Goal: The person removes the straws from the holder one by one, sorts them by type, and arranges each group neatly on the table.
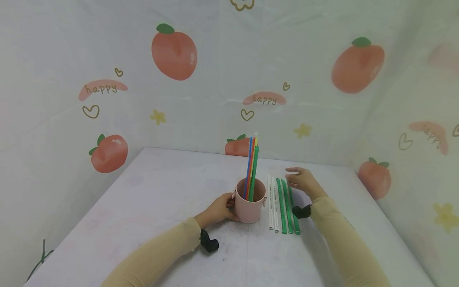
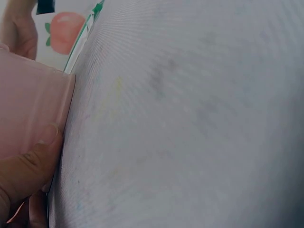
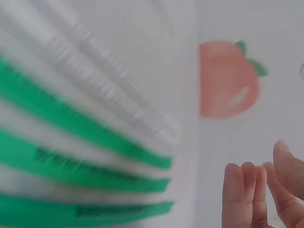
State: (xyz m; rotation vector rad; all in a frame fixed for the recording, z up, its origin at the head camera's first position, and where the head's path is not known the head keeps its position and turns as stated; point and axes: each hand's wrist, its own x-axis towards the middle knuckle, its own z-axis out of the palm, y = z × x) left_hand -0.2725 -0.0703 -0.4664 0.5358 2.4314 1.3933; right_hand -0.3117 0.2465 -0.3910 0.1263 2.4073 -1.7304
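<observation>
My left hand (image 1: 216, 209) grips the side of a small pink bucket (image 1: 247, 213) that stands upright on the table. In the left wrist view the thumb (image 2: 35, 164) presses against the bucket's wall (image 2: 26, 99). Blue, red and yellow straws (image 1: 248, 167) and a green wrapped straw (image 1: 254, 175) lean out of the bucket. To its right, green wrapped straws (image 1: 281, 207) and white wrapped straws (image 1: 271, 207) lie side by side. My right hand (image 1: 301, 181) hovers by the far end of the green ones, its fingers (image 3: 235, 194) extended and nothing held.
The white table (image 1: 172, 179) meets a fruit-printed curtain (image 1: 208, 103) at its back edge and right side. Black wrist cameras (image 1: 209, 242) sit on both wrists. A dark green cord (image 1: 43, 255) shows at the far left.
</observation>
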